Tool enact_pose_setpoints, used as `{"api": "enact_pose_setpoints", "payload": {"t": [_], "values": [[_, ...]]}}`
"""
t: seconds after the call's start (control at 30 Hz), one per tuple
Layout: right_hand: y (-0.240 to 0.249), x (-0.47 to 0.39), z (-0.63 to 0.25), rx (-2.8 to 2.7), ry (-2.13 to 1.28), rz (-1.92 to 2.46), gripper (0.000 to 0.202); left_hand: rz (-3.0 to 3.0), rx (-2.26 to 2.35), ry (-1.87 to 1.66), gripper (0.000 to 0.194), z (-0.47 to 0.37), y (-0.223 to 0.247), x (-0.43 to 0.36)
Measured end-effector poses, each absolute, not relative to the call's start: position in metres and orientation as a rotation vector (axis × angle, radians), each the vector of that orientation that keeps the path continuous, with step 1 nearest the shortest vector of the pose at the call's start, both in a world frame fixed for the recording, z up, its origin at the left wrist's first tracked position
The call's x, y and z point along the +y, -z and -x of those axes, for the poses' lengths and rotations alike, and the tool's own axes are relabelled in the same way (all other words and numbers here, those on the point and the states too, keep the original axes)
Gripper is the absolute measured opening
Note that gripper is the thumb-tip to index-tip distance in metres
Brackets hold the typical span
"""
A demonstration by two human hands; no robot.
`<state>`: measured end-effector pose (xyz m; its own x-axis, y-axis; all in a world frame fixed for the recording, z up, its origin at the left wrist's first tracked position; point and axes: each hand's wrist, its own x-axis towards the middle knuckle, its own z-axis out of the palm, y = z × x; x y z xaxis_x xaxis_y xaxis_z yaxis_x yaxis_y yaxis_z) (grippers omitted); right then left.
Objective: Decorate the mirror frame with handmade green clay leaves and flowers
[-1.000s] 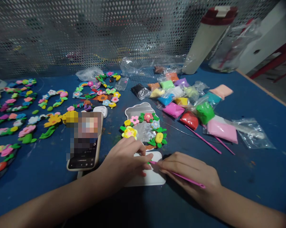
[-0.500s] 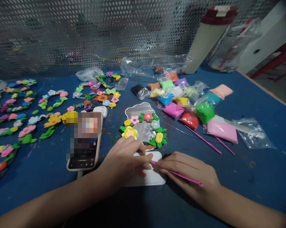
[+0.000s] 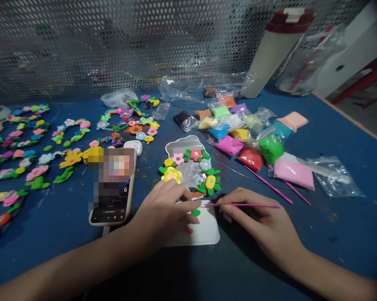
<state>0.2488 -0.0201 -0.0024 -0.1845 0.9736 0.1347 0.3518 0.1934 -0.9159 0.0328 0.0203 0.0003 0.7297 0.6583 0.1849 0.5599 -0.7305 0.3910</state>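
In my right hand (image 3: 254, 213), a slim pink stick tool (image 3: 248, 205) is pinched between thumb and fingers. It lies nearly level, its tip close to the fingertips of my left hand (image 3: 166, 209). My left hand is palm down over a white board (image 3: 204, 234), fingers apart and partly curled. On the board is a small green clay leaf (image 3: 195, 213); a bit of orange-red (image 3: 188, 230) shows by the left fingertips. Just beyond, a mirror (image 3: 191, 173) with a cloud-shaped top is ringed by clay flowers and leaves, including a yellow flower (image 3: 171, 174).
A phone (image 3: 113, 200) leans left of my hand, beside a white case (image 3: 133, 147). Decorated clay pieces (image 3: 71, 159) cover the left. Bagged coloured clay (image 3: 229, 145), pink tools (image 3: 270, 185) and a bottle (image 3: 273, 50) stand to the right. A perforated metal panel (image 3: 113, 46) closes the back.
My right hand has drawn the pink tool slightly up and away from the board, turning it from slanted to nearly level. The green leaf now shows more fully. My left hand is nearly still.
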Motion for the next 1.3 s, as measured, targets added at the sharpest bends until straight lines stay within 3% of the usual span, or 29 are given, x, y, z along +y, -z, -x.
{"api": "enact_pose_setpoints", "payload": {"t": [0.17,0.5,1.3], "values": [[0.0,-0.014,-0.25,-1.773,-1.019,1.18,0.012,-2.587,1.038,-0.355,0.038,-0.036,-0.004,0.018],[-0.002,-0.006,-0.246,-2.006,-0.934,0.99,0.011,-2.575,1.041,-0.372,0.011,-0.034,-0.003,0.017],[0.005,-0.012,-0.243,-2.016,-0.917,1.008,0.011,-2.516,1.02,-0.377,0.01,-0.032,-0.003,0.018]]}}
